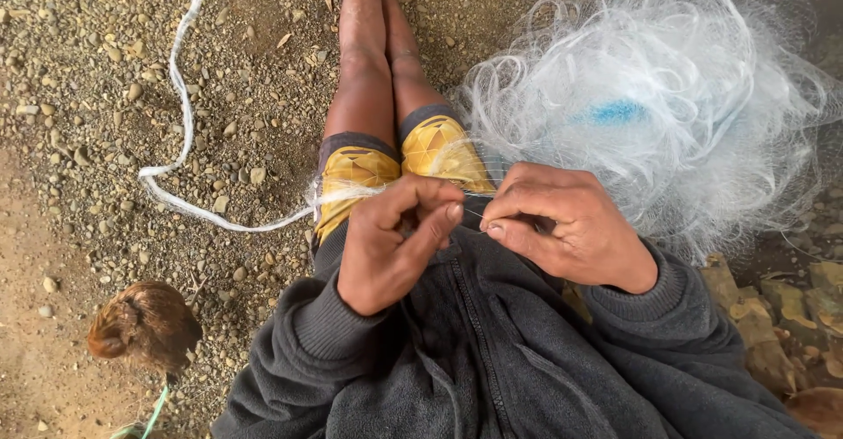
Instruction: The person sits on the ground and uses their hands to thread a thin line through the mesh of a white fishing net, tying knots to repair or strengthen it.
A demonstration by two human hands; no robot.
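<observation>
Head view looks down on pebbly, sandy ground (88, 70), rough and grey-brown. A big heap of fine translucent fishing net (659, 97) billows at the right, with a blue patch showing through. A white rope (180, 97) curves across the gravel to the lap. Yellow patterned shorts (356, 171) and a dark fleece jacket (492, 351) sit below. Left hand (391, 241) and right hand (566, 224) meet over the lap, each pinching a thin net strand (474, 213) between them.
</observation>
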